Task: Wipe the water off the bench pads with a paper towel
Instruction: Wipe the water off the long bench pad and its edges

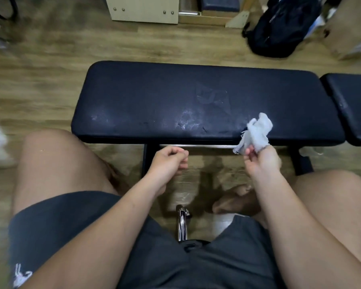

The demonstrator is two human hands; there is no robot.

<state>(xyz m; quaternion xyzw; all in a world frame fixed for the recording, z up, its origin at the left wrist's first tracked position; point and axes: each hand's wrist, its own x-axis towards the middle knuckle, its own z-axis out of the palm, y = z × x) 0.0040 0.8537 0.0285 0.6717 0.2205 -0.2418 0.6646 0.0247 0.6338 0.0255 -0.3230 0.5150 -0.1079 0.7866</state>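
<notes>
Head view is showing my right hand (261, 158) pinching the damp, frayed paper towel (253, 133) by its lower end, wad lying soft and tear-prone just beyond my fingertips (248, 152) over the wet bench pad (154, 97), left hand (168, 158) curling empty, no writing readable.

A long dark padded bench pad (196, 97) spans the middle of the frame, with pale wet smears near its front edge. A second pad (354, 105) sits at right. A crumpled, possibly damp white paper towel (254, 132) is raised over the front-right edge.
</notes>
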